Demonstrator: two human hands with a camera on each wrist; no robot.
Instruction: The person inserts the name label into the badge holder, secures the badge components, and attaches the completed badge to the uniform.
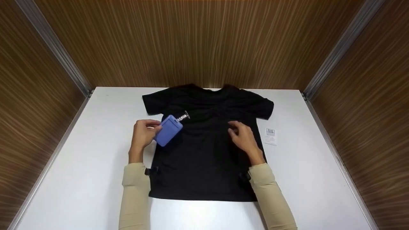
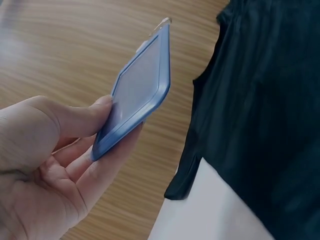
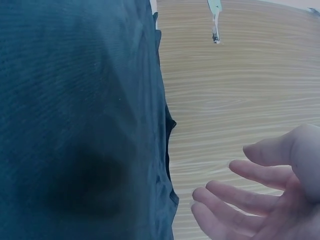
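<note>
A blue badge holder (image 1: 168,131) with a silver metal clip (image 1: 183,116) at its top is pinched between the thumb and fingers of my left hand (image 1: 143,133). It is held tilted, over the left side of a black T-shirt (image 1: 204,159) that lies spread out flat. The left wrist view shows the clear window in the badge holder (image 2: 132,90), the thumb on its face and fingers behind. My right hand (image 1: 244,137) hovers over the right part of the shirt, fingers loosely bent and holding nothing; the right wrist view shows this hand (image 3: 260,200) with its fingers apart.
A white printed card (image 1: 270,136) lies on the white table (image 1: 297,179), just right of the shirt. Wood-patterned panels (image 1: 204,44) rise at the back and on both sides, with metal strips (image 1: 346,41) at the corners.
</note>
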